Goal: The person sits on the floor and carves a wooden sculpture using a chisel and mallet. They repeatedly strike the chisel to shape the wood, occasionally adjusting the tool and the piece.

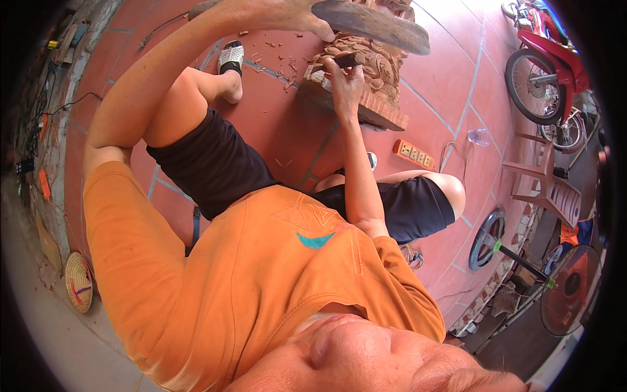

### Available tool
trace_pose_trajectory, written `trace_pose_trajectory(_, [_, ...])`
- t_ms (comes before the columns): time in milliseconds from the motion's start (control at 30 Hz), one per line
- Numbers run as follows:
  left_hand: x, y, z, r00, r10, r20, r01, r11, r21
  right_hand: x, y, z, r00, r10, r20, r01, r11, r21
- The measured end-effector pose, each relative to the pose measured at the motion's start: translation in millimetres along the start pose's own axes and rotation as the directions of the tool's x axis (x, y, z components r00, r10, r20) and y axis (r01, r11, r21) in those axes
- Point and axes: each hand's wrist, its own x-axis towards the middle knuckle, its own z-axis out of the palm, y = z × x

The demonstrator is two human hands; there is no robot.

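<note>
Chisel point(344, 62) sits pinched in right hand point(346, 81) fingers, tip against carved wood block point(372, 65).

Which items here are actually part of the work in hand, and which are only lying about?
In use:
- wooden mallet in left hand
- chisel in right hand
- carved wood block
- wood chips on the tiles

Lying about:
- power strip
- plastic cup
- red motorbike
- plastic chair
- fan
- woven hat

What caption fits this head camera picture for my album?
Left hand grips a wooden mallet while right hand holds a chisel against a carved wooden block on red tiles.
</note>
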Motion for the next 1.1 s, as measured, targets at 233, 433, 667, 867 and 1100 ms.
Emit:
trace_pose_trajectory(233, [-4,10,-6,1.0,0.014,0.009,-0.014,1.0,0.0,-4,2,8,0.996,-0.09,-0.009,0.09,0.995,-0.046])
trace_pose_trajectory(433, [0,16,8,0.993,0.117,-0.001,-0.116,0.99,-0.084,-3,5,9,0.998,-0.063,0.002,0.063,0.998,-0.004])
trace_pose_trajectory(667, [0,18,19,0.948,0.009,0.317,-0.045,0.993,0.107,-8,-8,10,0.992,-0.114,0.046,0.119,0.986,-0.121])
trace_pose_trajectory(867, [-1,18,19,0.993,0.112,0.02,-0.11,0.991,-0.078,-7,2,11,0.995,-0.095,-0.011,0.095,0.995,-0.012])
trace_pose_trajectory(1100, [0,9,19,0.977,0.095,0.192,-0.105,0.994,0.043,-7,6,8,0.996,-0.084,0.009,0.084,0.995,-0.058])
